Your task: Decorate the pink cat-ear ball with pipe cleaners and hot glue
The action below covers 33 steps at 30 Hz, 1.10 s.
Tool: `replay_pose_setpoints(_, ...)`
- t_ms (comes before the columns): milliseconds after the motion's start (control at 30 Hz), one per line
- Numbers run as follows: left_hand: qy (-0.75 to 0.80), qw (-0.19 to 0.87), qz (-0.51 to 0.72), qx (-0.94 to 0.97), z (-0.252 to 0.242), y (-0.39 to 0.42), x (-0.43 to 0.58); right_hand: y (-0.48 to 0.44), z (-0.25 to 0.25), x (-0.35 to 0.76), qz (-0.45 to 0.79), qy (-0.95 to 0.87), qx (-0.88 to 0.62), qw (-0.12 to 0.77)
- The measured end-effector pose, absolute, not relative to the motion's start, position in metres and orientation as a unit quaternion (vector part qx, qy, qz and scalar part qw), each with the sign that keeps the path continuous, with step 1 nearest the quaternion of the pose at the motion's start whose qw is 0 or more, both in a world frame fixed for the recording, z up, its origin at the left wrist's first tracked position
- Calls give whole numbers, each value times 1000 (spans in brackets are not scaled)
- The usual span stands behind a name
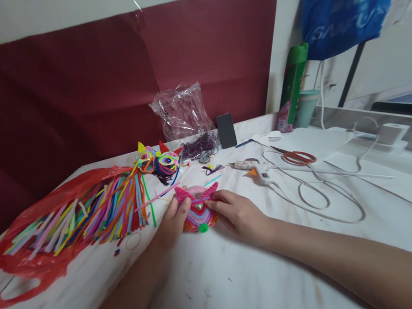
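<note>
Between my two hands is a colourful pipe-cleaner mask (200, 216) with pink pointed ears, striped bands and a green round piece at its lower edge. My left hand (175, 218) grips its left side, thumb near the base of the ear. On the right side, my right hand (240, 216) pinches the mask with thumb and fingers. A pink strip runs across the mask between the hands. Two similar finished-looking pieces, one with yellow ears (146, 157) and one with red ears (168, 161), lie behind it.
Loose pipe cleaners (94, 212) are spread on a red plastic bag (25, 269) at left. A glue gun (244, 164), power strip (264, 174), looped white cable and orange-handled scissors (299, 157) lie at right. A phone (226, 131) leans at the back beside a clear bag (184, 111).
</note>
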<state>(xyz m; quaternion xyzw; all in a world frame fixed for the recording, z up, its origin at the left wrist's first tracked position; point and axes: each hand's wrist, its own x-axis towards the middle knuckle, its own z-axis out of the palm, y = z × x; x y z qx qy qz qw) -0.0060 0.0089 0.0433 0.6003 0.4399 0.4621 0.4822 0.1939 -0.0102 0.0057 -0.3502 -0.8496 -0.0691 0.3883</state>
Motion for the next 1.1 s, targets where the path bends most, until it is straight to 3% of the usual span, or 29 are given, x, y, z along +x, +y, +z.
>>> replay_pose_setpoints(300,381,572,511,516,18,20,-1,-8,9,194,-39,-833,-367,412)
replay_pose_setpoints(867,484,517,522,474,17,18,3,-7,6,191,51,-806,-413,422)
replay_pose_setpoints(1100,479,549,585,357,31,20,-3,-16,31,204,-129,-777,-327,522)
